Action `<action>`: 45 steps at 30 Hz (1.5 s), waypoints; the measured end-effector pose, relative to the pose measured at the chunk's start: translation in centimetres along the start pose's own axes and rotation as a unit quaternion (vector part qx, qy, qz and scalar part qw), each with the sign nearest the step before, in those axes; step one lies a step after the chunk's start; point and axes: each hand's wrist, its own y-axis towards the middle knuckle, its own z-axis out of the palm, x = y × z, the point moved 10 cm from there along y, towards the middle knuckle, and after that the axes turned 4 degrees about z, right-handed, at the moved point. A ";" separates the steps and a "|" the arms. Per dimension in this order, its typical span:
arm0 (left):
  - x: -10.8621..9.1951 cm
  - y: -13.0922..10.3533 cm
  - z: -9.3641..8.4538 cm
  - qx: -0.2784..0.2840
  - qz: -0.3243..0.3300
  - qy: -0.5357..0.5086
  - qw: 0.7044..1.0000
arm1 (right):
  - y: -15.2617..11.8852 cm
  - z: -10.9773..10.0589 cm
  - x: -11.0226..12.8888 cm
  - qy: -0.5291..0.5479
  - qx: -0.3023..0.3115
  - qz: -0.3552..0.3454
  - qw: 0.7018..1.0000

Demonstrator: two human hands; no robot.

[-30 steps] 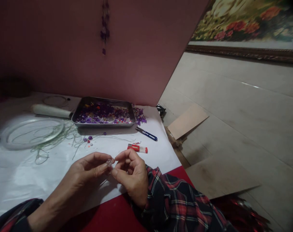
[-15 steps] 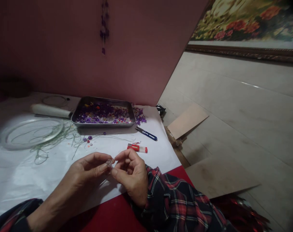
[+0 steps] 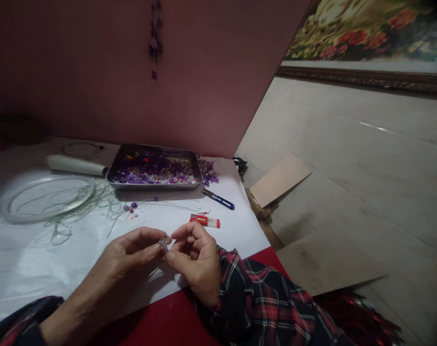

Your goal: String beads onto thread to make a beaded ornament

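Over the white table cover [image 3: 236, 235], near its front edge, grips a small clear beaded cluster [image 3: 163, 243] between thumb and fingers of the left hand [image 3: 122, 257]. Has the right hand [image 3: 199, 262] just beside it, with thumb and forefinger bent toward it; cannot tell whether pinching anything there. Shows farther back on the cover a red lighter [image 3: 200, 220], blue snips [image 3: 220, 200] and a metal tray [image 3: 155, 187] of mostly purple beads [image 3: 149, 174].

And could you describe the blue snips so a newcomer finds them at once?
On the white table cover, find the metal tray of beads. Off its near right corner lie the snips, beyond the red lighter; their blue handle and pointed blades set them apart.
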 end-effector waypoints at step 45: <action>0.0 -0.1 0.4 0.018 -0.006 0.010 1.000 | 0.4 0.6 -1.5 0.067 0.055 0.068 0.994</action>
